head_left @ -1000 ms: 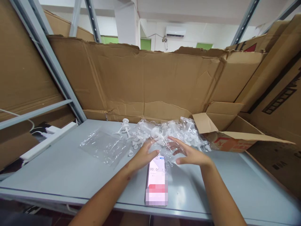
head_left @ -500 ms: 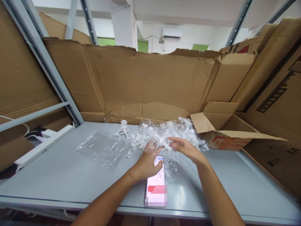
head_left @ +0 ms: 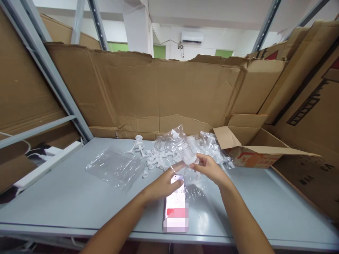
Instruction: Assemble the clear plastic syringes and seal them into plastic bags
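Note:
My right hand (head_left: 210, 169) pinches the flanged lower end of a clear ribbed plastic syringe (head_left: 185, 150), which tilts upward with its white tip at the top. Clear film of a plastic bag (head_left: 180, 131) surrounds the syringe. My left hand (head_left: 165, 183) is open, thumb apart and fingers stretched toward the syringe's lower end, with shiny film across them. Their tips are partly hidden. Beneath it lies a phone (head_left: 174, 203) with a lit screen. Behind the hands is a pile of small white plastic parts (head_left: 156, 158).
A flat clear bag (head_left: 113, 167) lies left, near white plungers (head_left: 139, 143). More bagged parts (head_left: 210, 144) are behind my right hand. An open cardboard box (head_left: 256, 150) stands right. Cardboard (head_left: 169, 91) walls the back; a power strip (head_left: 47, 167) runs along the left.
The syringe and bag have swung more upright, with the tip now higher. My left hand has shifted slightly down and away from the syringe; my right hand keeps its pinch.

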